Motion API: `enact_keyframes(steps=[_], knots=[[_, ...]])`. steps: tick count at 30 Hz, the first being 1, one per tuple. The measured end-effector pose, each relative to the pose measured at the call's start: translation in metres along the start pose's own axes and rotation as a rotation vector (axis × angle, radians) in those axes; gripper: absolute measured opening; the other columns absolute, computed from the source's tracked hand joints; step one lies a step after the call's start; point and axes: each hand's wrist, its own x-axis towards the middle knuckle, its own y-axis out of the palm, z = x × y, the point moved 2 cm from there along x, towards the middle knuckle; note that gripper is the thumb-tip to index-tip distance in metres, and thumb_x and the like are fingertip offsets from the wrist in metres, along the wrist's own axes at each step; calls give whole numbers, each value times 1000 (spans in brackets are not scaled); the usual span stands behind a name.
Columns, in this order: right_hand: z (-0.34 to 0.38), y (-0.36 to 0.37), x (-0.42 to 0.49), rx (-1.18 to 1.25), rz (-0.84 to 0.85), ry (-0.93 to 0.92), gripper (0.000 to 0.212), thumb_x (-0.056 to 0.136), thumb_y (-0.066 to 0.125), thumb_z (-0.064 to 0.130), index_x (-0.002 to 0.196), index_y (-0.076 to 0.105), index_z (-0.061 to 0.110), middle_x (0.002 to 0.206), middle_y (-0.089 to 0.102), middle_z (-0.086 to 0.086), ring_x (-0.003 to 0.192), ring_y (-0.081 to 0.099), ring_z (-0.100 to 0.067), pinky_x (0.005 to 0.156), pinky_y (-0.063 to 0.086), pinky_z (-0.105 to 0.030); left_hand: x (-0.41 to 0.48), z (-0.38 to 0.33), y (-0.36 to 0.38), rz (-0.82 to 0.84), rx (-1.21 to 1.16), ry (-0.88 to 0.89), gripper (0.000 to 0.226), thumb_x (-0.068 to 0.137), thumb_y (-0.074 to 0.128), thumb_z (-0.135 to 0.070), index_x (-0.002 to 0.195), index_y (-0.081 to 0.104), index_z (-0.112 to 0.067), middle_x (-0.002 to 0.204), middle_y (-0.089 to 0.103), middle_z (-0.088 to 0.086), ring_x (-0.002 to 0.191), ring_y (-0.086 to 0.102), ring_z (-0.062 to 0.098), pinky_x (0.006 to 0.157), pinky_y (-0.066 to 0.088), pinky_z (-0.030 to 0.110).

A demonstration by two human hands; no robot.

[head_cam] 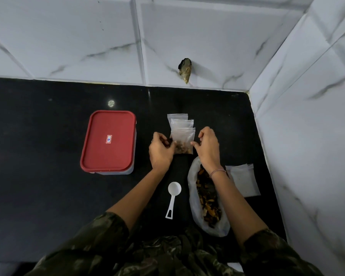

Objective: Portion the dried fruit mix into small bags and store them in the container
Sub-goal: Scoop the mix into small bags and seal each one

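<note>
Pinched small bag (182, 140) with left grip (160, 149) and right grip (206, 145), one each side. Lay right of closed container (108, 140).

A single wide-angle head-worn view looks steeply down and forward, close over the glossy black stone counter (48, 196). The wearer's camouflage-patterned clothing (167, 255) sits at 6 o'clock, the white marbled tile wall (68, 36) at 12 o'clock, and the wall corner at 2 o'clock.
</note>
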Motion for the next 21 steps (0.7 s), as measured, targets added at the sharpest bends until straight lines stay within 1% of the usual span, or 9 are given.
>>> enact_keyframes(steps=[2, 4, 6, 8, 10, 13, 16, 18, 21], knots=[[6, 0, -11, -64, -17, -110, 16, 84, 67, 14, 95, 55, 16, 102, 52, 0, 83, 53, -9, 73, 51, -25, -3, -2, -1, 9, 53, 107, 21, 82, 72, -14, 87, 52, -15, 81, 55, -3, 71, 52, 5, 61, 40, 13], [11, 3, -20, -147, 13, -239, 17, 87, 61, 11, 105, 61, 13, 113, 52, -2, 99, 54, -11, 83, 51, -26, -8, -4, 0, 39, 168, 273, 14, 85, 69, -15, 87, 55, -15, 87, 55, -3, 74, 51, 4, 62, 43, 15], [15, 9, -25, -196, 55, -360, 29, 90, 57, 9, 119, 58, 9, 126, 48, -5, 114, 48, -15, 93, 47, -25, -12, -5, 1, 63, 321, 426, 14, 86, 65, -14, 99, 60, -13, 100, 57, 0, 89, 54, 9, 69, 51, 24], [17, 13, -24, -139, 122, -361, 39, 95, 50, 10, 133, 48, 8, 142, 37, -7, 131, 36, -16, 107, 34, -21, -14, -4, 4, 88, 445, 520, 30, 87, 63, -12, 117, 59, -9, 119, 57, 6, 110, 52, 17, 78, 54, 30], [14, 18, -17, -120, 217, -309, 48, 97, 44, 10, 144, 33, 10, 154, 20, -6, 143, 16, -17, 114, 17, -22, -14, -4, 6, 123, 511, 548, 44, 89, 60, -11, 132, 50, -8, 138, 49, 9, 128, 43, 20, 93, 49, 30], [10, 24, -6, -224, 348, -314, 60, 96, 47, 8, 149, 18, 11, 159, 3, -5, 146, -2, -22, 120, 12, -37, -9, -3, 8, 189, 577, 545, 56, 94, 55, -12, 146, 34, -11, 153, 32, 6, 142, 29, 17, 108, 37, 32], [8, 30, 1, -275, 454, -302, 66, 95, 47, 4, 150, 10, 10, 159, -1, -7, 146, -4, -25, 119, 14, -40, -4, 0, 11, 263, 627, 531, 61, 97, 49, -13, 151, 20, -14, 159, 17, 4, 147, 15, 14, 117, 24, 33], [7, 33, 5, -319, 491, -308, 69, 94, 47, 1, 150, 7, 9, 159, -2, -9, 146, -4, -25, 119, 12, -38, -1, 4, 14, 296, 670, 516, 63, 98, 46, -14, 152, 13, -14, 161, 9, 4, 148, 7, 13, 119, 16, 32], [6, 33, 11, -389, 533, -337, 75, 92, 48, -1, 150, 2, 8, 159, -6, -9, 146, -6, -23, 120, 6, -36, 1, 6, 17, 318, 718, 495, 65, 100, 44, -16, 152, 6, -13, 161, 3, 5, 148, 1, 14, 120, 9, 32]])
